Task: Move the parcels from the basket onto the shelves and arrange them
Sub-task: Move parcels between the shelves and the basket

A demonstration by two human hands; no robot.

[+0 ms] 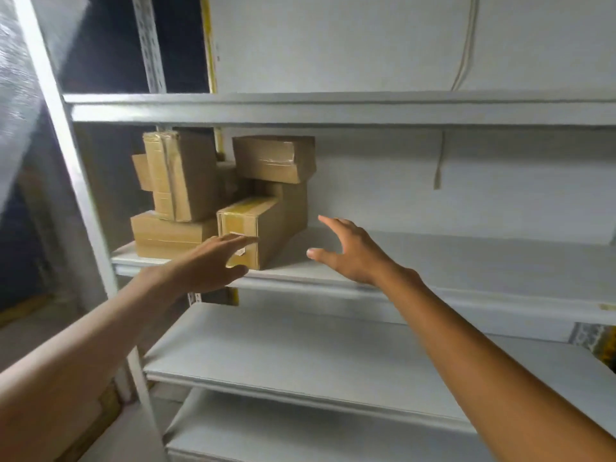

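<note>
Nearest, under both forearms: bare lower shelf (300, 348), nothing on it. Basket not in view.

Left hand (213, 261): fingers straight, holding nothing, laid across the taped front end of the long parcel (266, 225). Contact or a small gap, can't tell. Right hand (355, 258): fingers spread, thumb out, empty, hovering over bare shelf (450, 261) just right of that parcel, not touching it.

Long parcel lies between the two hands, end-on to the shelf front and angled. Left of the left hand: flat parcel (166, 233), with an upright parcel (186, 175) standing on it. Past the fingertips: top parcel (273, 158) sitting on a taller box, overhanging it. Behind all: white wall (400, 181), a cord (438, 168) hanging beyond the right hand.

Step, as judged: arranging, squaring up the long parcel.

How to do it well:
- Palm on each side of the parcel, flat, low down, then slide; don't lift.
- Push straight back, parallel to the flat parcel, so the fronts line up.
- Go slow near the taller box. A bump could tip the overhanging top parcel.
- Watch the upright parcel too; it looks top-heavy.
- Pack left and leave the free shelf on the right-hand side for more parcels.
</note>
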